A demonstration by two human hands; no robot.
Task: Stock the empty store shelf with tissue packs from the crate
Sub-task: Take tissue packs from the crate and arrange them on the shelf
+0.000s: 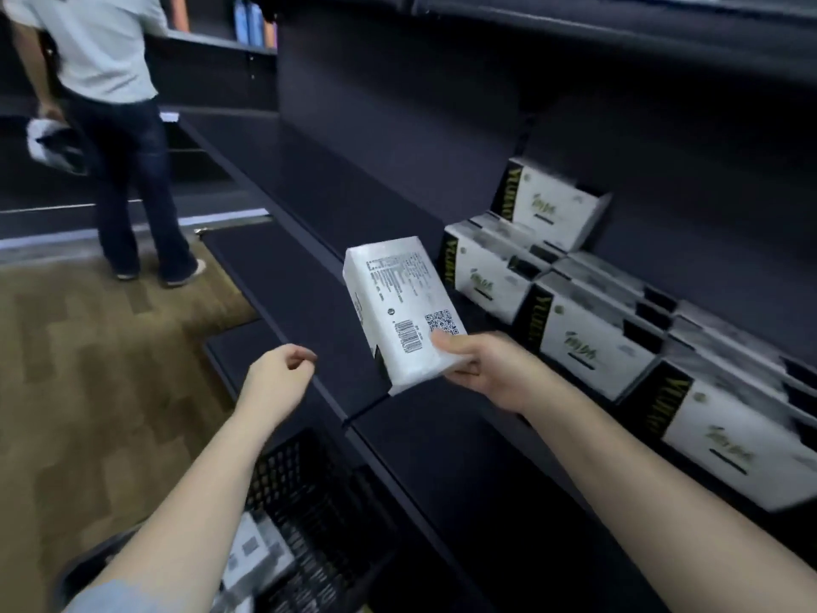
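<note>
White tissue packs already line the right of the dark shelf; its left is bare. The right hand grips another pack near that row, the left hand hangs loosely curled and empty, and more sit in the crate.

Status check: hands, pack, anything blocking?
Right hand grips tissue pack, barcode side up. Left hand empty. Shelf ahead unobstructed.

A white tissue pack is being held up in front of the dark shelf, its barcode side showing. More packs are lying in rows on the shelf. The black crate is sitting below.
</note>
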